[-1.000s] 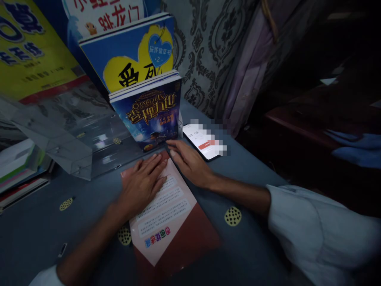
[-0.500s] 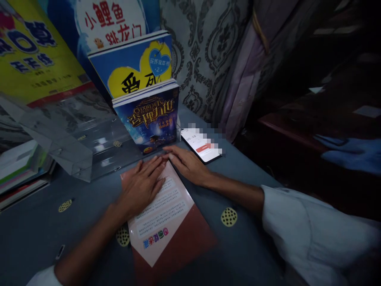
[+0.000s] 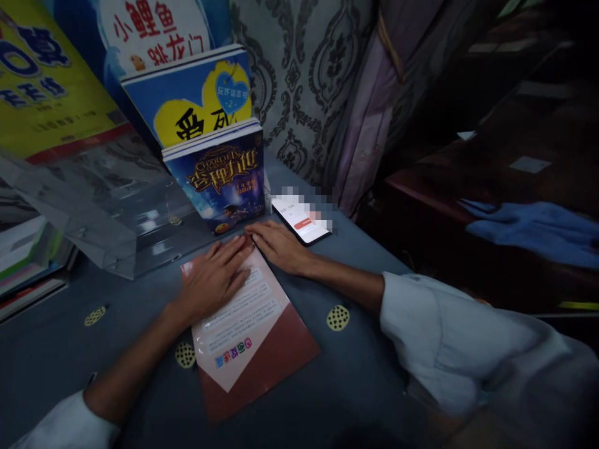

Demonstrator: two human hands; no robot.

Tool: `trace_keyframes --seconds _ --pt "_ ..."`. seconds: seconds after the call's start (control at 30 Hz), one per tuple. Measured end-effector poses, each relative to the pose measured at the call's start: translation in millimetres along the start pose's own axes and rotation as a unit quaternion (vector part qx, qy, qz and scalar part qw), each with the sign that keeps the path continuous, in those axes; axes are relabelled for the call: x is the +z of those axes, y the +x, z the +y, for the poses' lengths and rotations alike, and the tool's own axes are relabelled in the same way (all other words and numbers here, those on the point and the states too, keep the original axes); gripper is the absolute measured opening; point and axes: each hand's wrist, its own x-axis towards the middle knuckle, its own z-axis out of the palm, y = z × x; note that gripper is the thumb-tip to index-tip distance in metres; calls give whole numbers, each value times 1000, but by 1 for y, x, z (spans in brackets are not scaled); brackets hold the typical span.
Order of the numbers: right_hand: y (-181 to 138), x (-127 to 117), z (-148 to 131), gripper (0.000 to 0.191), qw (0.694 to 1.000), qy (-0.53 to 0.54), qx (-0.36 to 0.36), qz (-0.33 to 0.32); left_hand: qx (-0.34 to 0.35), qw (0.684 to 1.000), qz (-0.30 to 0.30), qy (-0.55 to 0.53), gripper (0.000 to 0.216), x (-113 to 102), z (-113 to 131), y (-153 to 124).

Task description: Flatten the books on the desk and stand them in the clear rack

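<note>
A thin red and white booklet (image 3: 255, 340) lies flat on the blue tablecloth (image 3: 355, 374). My left hand (image 3: 210, 277) rests palm down on its upper half, fingers stretched out. My right hand (image 3: 278, 246) lies flat at the booklet's top right corner, fingers extended toward the dark blue book (image 3: 222, 181) standing upright just beyond. The two hands' fingertips almost meet. Neither hand holds anything.
A lit phone (image 3: 299, 218) lies right of the standing book. Behind it stand a blue and yellow book (image 3: 196, 100) and further covers. A clear acrylic stand (image 3: 107, 212) sits to the left, with stacked books (image 3: 28, 262) at the far left. Patterned curtain at back.
The camera has shifted, so everything sits a little left and lower in view. My hands stay flat on the booklet, right fingertips slightly nearer the left hand.
</note>
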Motion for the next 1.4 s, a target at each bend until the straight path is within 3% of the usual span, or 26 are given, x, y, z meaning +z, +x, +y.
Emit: trace_keyframes --seconds 0.33,0.57,1.0,1.2,1.4 --pt "-1 -1 2 34 1000 21 -10 5 17 999 -2 30 51 -5 5 3" --pt "-5 -4 -2 34 996 71 -1 46 11 1000 -7 0 51 -3 6 3" --pt "-8 -7 -5 30 999 39 -35 11 20 999 4 -29 50 -4 6 2" --pt "-19 -10 -10 35 996 82 -38 10 -1 998 -9 -55 53 -5 14 0" --pt "-30 -15 -9 36 994 100 -33 -3 20 998 -19 -56 56 -4 17 -3"
